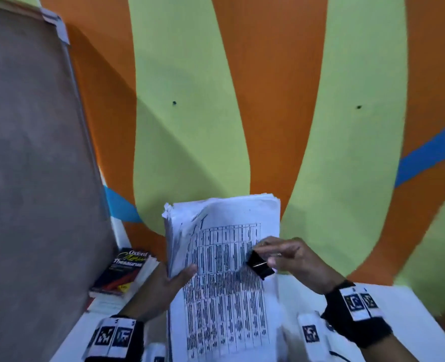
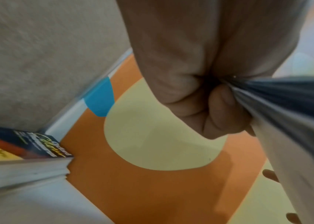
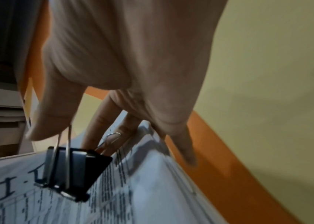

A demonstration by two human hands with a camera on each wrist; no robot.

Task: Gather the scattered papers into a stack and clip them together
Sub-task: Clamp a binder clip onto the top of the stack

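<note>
L hand (image 1: 161, 288) grips 1 paper stack (image 1: 224, 270); R hand (image 1: 294, 259) pinches 1 binder clip (image 1: 259, 265)

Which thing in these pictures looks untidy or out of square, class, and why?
The paper stack: at its top left corner the sheet edges fan out unevenly, so it is not squared. The left hand grips its left edge, while the right hand pinches the black binder clip, which hangs over the top sheet, not yet on an edge.
</note>
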